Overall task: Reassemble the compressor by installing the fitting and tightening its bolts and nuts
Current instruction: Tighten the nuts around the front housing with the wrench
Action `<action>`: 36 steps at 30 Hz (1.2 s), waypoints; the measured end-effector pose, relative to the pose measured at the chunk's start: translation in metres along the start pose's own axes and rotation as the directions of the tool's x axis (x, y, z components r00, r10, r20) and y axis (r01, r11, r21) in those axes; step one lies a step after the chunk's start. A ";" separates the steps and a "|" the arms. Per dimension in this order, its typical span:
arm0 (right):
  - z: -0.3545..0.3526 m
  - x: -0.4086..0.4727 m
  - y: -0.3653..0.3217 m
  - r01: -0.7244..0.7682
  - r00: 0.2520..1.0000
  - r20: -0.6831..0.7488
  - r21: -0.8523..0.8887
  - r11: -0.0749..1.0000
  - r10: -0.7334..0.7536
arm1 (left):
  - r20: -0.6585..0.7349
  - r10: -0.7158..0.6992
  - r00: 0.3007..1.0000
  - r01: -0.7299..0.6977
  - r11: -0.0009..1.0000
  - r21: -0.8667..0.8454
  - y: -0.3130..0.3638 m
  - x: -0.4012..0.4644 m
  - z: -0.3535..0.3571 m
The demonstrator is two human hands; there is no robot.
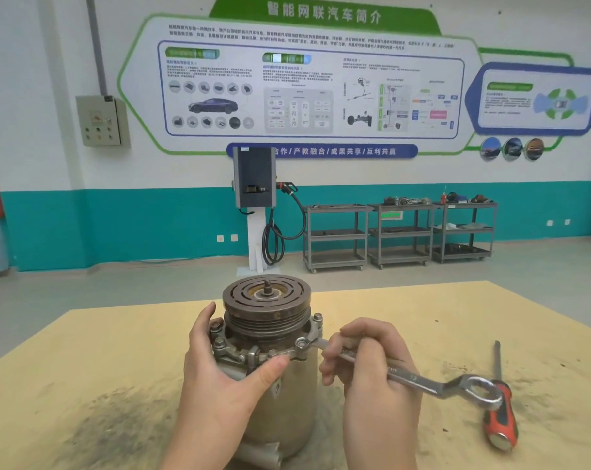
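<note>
While left hand (219, 371) grips compressor (270, 351) body, standing upright at table (83, 368) near edge, right hand (365, 354) wraps wrench (419, 379) shank; wrench end seated on flange bolt (301, 343). Keep wrench square on bolt, turn in short arcs, brace housing. Grooved, rusty pulley (267, 296); smooth cast-metal body; screwdriver (499, 412) by right edge.

Two bare hands, left hand (219, 368) and right hand (368, 364), with forearms entering from the bottom edge. No gloves, rings or watch visible. No sleeves in view. Short, unpainted nails on thumbs and fingers.
</note>
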State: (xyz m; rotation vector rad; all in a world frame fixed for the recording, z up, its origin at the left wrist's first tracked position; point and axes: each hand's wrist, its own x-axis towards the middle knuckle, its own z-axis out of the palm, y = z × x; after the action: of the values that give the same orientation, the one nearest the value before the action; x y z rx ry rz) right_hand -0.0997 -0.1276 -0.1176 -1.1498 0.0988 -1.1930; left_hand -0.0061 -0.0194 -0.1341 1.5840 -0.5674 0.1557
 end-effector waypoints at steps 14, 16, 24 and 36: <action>-0.015 0.098 0.015 -0.336 0.937 -0.050 0.155 0.929 0.347 | 0.120 -0.077 0.990 0.080 0.997 -0.023 -0.022 0.025 -0.021; -0.013 0.099 0.023 -0.371 0.925 -0.016 0.176 0.912 0.380 | 0.091 -0.067 0.994 0.071 0.996 -0.047 -0.027 0.028 -0.027; -0.011 0.112 0.034 -0.480 0.877 0.095 0.186 0.857 0.470 | 0.095 -0.030 0.995 0.014 0.987 0.158 -0.018 0.022 -0.009; -0.024 0.077 0.033 -0.380 0.924 0.052 0.261 0.887 0.380 | -0.095 0.020 0.995 0.009 0.955 0.295 -0.021 0.021 0.003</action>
State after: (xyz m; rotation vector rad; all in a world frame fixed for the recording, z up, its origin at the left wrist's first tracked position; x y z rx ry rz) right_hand -0.0583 -0.2045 -0.1159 -0.8431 0.1520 -0.8267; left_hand 0.0210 -0.0282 -0.1439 1.8539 -0.4880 0.3329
